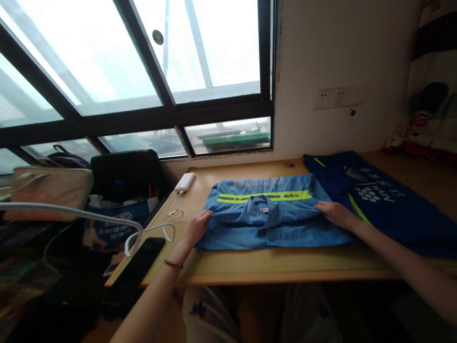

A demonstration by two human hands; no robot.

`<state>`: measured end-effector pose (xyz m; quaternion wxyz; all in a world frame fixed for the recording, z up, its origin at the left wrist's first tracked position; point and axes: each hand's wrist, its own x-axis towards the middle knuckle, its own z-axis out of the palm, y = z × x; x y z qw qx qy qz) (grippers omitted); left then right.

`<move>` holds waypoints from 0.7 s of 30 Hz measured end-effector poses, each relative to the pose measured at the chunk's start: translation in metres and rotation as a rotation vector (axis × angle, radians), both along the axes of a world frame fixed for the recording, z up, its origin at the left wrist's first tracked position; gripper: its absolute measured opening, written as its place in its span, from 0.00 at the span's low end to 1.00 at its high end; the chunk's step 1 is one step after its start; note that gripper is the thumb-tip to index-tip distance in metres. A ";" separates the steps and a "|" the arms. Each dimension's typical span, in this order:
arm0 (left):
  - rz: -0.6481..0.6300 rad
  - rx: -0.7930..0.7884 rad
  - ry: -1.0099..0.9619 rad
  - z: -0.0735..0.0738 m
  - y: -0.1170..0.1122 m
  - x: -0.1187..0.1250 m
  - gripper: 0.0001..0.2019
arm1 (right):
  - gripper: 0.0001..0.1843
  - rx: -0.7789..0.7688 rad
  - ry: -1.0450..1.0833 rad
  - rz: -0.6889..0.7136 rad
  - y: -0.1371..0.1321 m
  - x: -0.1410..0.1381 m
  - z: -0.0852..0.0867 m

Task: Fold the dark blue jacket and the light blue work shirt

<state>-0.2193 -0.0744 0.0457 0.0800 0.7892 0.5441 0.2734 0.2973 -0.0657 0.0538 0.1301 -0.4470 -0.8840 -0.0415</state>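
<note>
A light blue work shirt (235,233) lies folded on the wooden table (250,274) before me, its collar near the middle. Across its upper part runs a yellow-green stripe (228,197), with pale lettering above it. My left hand (200,226) pinches the shirt's left edge, fingers closed on the cloth. At the opposite side, my right hand (332,213) grips the right edge in the same way. Just beyond the right hand, a dark blue garment (403,209) with white print is spread out, touching the shirt.
A white power bank (184,182) with a cable sits at the table's left, and a black phone (152,247) lies by the left edge. A pale cable (89,213) crosses the left foreground. Left of the table stand a black chair (126,171) and bags. Windows and wall sockets (339,97) are behind.
</note>
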 end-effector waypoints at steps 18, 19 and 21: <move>0.070 -0.175 -0.353 -0.024 -0.068 -0.003 0.10 | 0.17 0.047 0.234 -0.143 -0.084 0.019 -0.054; 0.071 -0.222 -0.434 -0.021 -0.068 -0.003 0.10 | 0.18 0.063 0.248 -0.141 -0.085 0.018 -0.048; 0.070 -0.287 -0.576 -0.018 -0.070 -0.005 0.09 | 0.19 0.094 0.288 -0.150 -0.092 0.014 -0.040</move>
